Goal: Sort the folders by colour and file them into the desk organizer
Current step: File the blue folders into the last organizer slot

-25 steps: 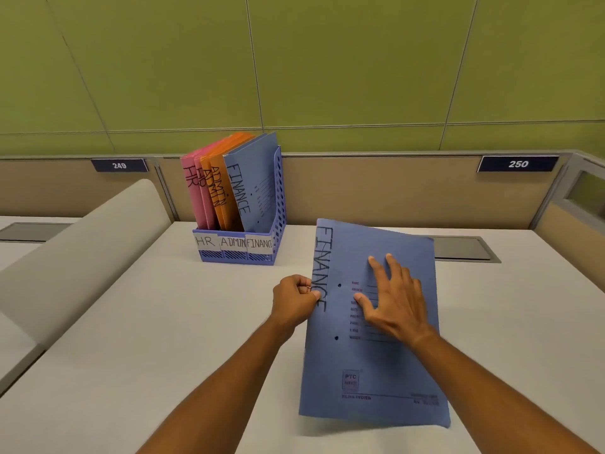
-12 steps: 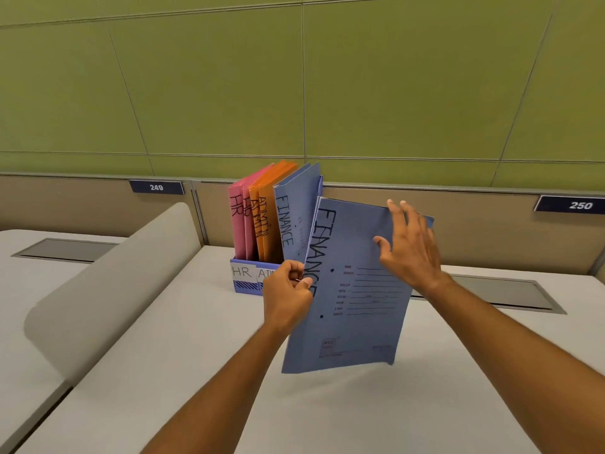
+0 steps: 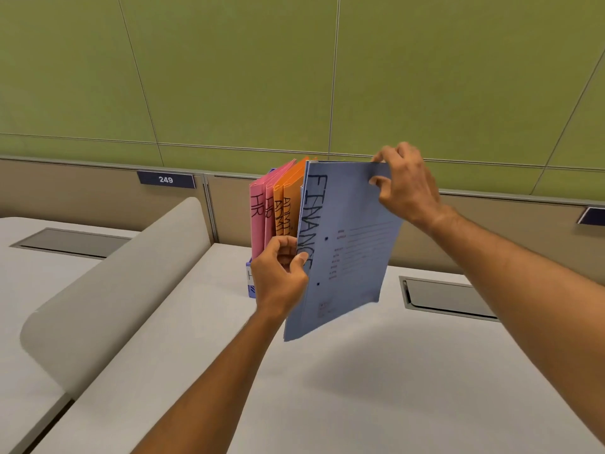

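Note:
A blue folder [image 3: 347, 244] marked FINANCE is held upright in the air, just in front of the desk organizer [image 3: 250, 283]. My left hand [image 3: 281, 273] pinches its left spine edge about halfway up. My right hand [image 3: 404, 181] grips its top right corner. Behind it stand pink HR folders [image 3: 258, 208] and orange ADMIN folders [image 3: 289, 204] in the blue organizer. The held folder hides most of the organizer and any other blue folder in it.
The white desk [image 3: 360, 388] stretches below. A curved grey divider [image 3: 108, 290] runs along the left. A recessed cable hatch [image 3: 445, 296] lies at the right, another [image 3: 68, 242] at the far left. Beige partition with label 249 [image 3: 166, 179] and green wall stand behind.
The blue folder went from lying on the desk to upright and has moved up against the organizer. My right hand shifted from its face to gripping its top right corner.

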Demonstrator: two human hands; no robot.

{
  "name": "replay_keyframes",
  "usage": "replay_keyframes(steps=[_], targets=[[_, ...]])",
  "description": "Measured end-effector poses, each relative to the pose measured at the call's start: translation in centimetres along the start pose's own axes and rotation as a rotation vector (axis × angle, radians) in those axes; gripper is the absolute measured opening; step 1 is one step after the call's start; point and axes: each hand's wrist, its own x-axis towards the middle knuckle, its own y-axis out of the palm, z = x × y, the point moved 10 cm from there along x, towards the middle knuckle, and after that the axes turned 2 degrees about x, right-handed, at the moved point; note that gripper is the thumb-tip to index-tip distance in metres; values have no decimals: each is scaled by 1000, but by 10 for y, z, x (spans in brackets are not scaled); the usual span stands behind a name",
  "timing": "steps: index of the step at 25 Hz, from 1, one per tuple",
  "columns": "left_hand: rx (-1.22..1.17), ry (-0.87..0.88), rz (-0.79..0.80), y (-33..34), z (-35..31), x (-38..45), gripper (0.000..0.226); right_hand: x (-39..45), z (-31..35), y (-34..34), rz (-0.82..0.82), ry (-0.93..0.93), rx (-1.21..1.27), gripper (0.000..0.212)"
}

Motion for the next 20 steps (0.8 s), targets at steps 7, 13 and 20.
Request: replay_keyframes(steps=[7,13,20], targets=[[-48,107,-85,-7,-8,23,25,56,34,2,-64,-110,23,25],[-51,190,-113,1,-10,41,26,85,42,15,-98,-156,60,24],[-45,220,-84,25,-3,65,27,112,34,36,-111,-173,36,24]])
